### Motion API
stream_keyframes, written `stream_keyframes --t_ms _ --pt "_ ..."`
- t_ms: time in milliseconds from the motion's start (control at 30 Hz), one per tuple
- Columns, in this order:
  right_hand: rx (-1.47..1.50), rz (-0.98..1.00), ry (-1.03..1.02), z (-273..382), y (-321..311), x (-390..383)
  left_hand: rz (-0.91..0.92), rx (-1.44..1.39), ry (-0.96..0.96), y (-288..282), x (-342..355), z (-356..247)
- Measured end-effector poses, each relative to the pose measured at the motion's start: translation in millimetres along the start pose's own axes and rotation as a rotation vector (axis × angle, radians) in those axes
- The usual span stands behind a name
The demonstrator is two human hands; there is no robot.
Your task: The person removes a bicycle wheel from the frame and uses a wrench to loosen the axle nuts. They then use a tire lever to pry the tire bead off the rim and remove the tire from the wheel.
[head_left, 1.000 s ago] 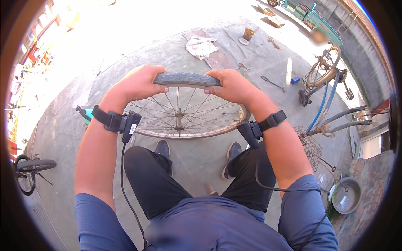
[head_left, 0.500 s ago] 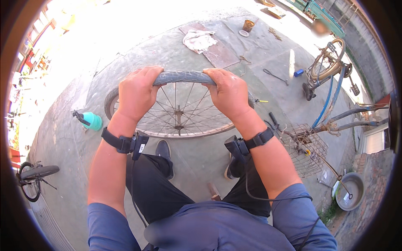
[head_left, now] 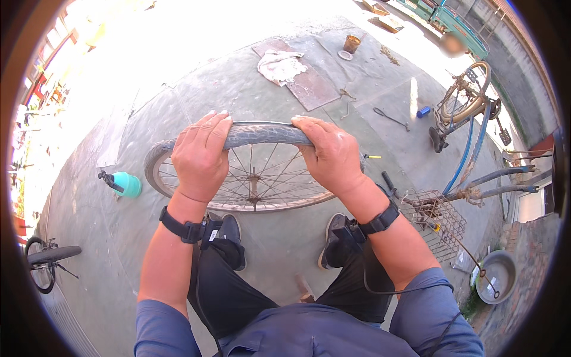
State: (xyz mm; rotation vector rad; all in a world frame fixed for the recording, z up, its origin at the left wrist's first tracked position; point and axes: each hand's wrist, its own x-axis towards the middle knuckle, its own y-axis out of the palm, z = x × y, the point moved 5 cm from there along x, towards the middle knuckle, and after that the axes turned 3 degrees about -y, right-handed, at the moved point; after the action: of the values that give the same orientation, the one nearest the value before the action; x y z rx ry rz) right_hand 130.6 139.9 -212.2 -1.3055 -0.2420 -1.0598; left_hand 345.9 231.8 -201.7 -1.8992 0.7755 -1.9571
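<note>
A spoked bicycle wheel [head_left: 254,179] is tilted in front of me, above the ground between my feet. Its dark, worn tyre [head_left: 262,135] faces me along the raised far side. My left hand [head_left: 202,156] is closed over the tyre on the left of that stretch. On the right, my right hand [head_left: 331,153] grips the same tyre, the thumb pressing from below on the inner side. Between the hands a thin, pale rim edge [head_left: 262,123] shows just beyond the tyre. The palms and undersides of my fingers are hidden.
A teal spray bottle [head_left: 126,184] stands left of the wheel. Right lie a wire basket [head_left: 437,217], a blue bicycle frame [head_left: 467,152], a blue can [head_left: 423,112] and a grey basin [head_left: 505,268]. Beyond the wheel, a white cloth [head_left: 279,66] rests on a board [head_left: 315,89].
Both hands have turned further over the tyre, their knuckles now higher and nearer me. The tyre has rolled toward me, and the rim edge now shows behind it.
</note>
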Motion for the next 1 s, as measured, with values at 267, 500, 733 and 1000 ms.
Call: stream_keyframes --t_ms 267,500,733,1000 --pt "0.528 1.138 0.493 6 35 80 0.043 -0.053 0.007 -16 3 -8" --pt "1.008 1.181 0.585 21 35 46 0.199 -0.141 0.005 -50 -7 0" --pt "1.198 1.313 0.645 20 37 32 0.763 -0.388 -0.200 -75 16 11" --pt "0.727 0.959 0.169 43 -13 49 0.946 -0.633 -0.451 -89 -6 39"
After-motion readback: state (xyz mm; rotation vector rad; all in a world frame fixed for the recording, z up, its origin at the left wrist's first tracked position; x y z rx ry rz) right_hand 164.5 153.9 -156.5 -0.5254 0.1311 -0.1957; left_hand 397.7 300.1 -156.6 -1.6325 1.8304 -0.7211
